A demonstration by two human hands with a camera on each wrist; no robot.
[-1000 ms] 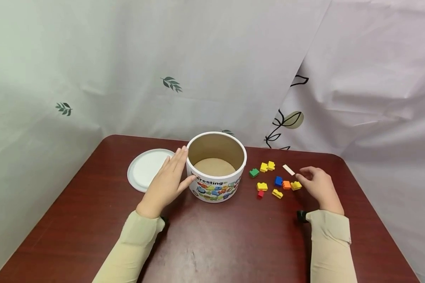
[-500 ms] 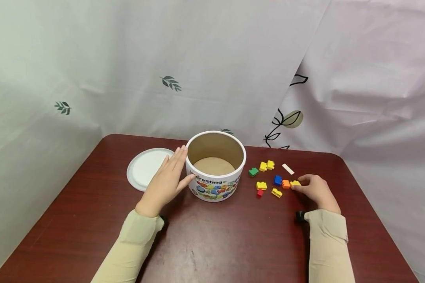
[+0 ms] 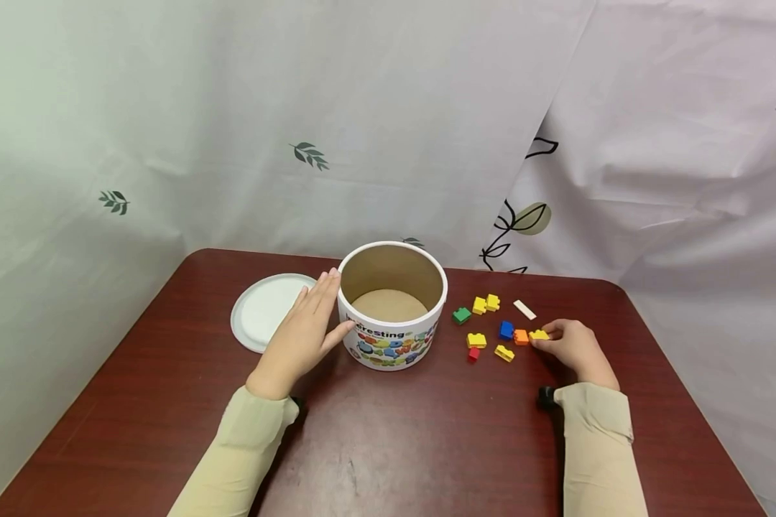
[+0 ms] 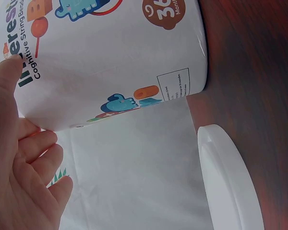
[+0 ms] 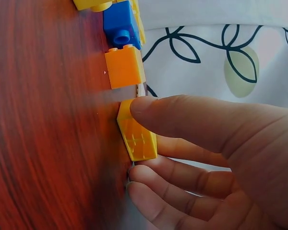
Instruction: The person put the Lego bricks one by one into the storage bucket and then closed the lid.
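Brick [image 5: 137, 133], yellow with ridged hollow, in right hand [image 3: 577, 348]'s pinch; left hand [image 3: 302, 330] straight-fingered against tub [image 3: 391, 348]

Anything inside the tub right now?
In the head view, the tub shows only its tan floor and inner wall; nothing lies on the visible part. The floor's near edge is hidden behind the front rim.

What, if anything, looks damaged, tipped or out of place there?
Nothing stands out: the tub stands upright, the lid lies on the table beside it, and the yellow block in the right hand looks intact.
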